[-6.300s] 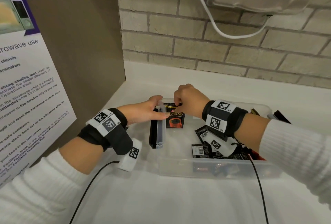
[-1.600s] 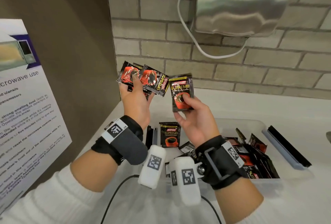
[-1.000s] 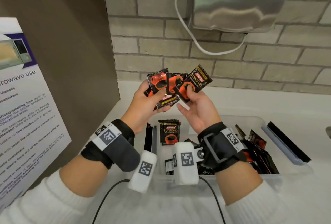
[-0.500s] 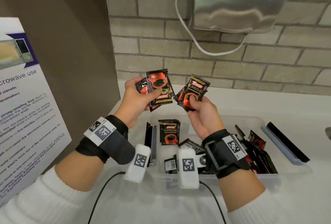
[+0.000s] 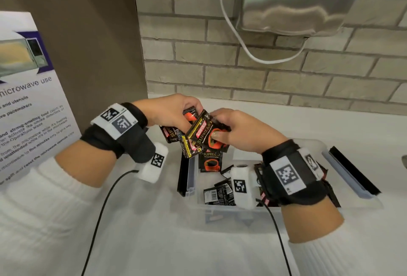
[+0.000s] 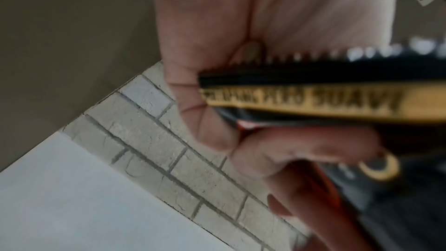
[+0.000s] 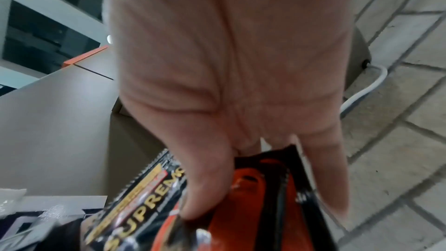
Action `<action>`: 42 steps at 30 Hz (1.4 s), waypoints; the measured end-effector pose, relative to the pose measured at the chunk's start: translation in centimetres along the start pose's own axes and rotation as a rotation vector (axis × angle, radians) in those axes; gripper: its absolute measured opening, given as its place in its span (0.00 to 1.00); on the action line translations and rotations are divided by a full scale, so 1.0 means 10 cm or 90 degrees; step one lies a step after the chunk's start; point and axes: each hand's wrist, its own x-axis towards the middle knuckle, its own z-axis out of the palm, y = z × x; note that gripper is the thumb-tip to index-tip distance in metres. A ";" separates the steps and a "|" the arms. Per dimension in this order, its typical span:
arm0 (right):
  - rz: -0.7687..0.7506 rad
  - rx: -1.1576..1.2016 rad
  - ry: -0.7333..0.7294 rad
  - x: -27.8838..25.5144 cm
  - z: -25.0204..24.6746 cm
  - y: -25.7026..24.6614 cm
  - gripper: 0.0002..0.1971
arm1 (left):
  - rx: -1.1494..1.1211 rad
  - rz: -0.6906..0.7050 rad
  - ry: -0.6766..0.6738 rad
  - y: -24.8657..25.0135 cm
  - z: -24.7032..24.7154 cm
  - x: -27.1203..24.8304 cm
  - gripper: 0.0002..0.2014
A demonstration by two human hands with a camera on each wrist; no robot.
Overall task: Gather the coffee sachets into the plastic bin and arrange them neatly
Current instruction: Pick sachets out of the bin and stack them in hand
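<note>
Over the clear plastic bin (image 5: 220,216), the left hand (image 5: 169,110) and right hand (image 5: 242,130) each pinch a fan of coffee sachets (image 5: 207,134). One small stack (image 5: 209,161) stands upright at the far left; loose sachets (image 5: 217,194) nearer remain unsorted, so much arranging seems left.

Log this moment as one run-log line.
left hand: grips black-and-red coffee sachets | right hand: pinches more | both above clear plastic bin | one sachet upright inside, others loose
</note>
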 end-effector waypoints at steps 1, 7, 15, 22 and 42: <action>0.013 0.003 -0.011 0.00 0.01 -0.01 0.12 | 0.008 0.002 0.000 -0.01 0.01 0.02 0.18; 0.122 0.191 0.194 -0.01 0.01 0.12 0.06 | -0.168 0.032 0.145 -0.10 0.11 0.05 0.14; 0.246 0.726 0.330 -0.07 0.03 0.13 0.09 | -0.216 0.044 0.203 0.00 0.34 0.02 0.09; 0.256 0.490 0.155 -0.07 0.05 0.05 0.15 | -0.183 0.019 0.153 0.06 0.26 0.04 0.04; 0.346 0.787 0.350 0.30 0.41 -0.15 0.16 | -0.562 -0.028 0.523 0.09 0.43 0.26 0.13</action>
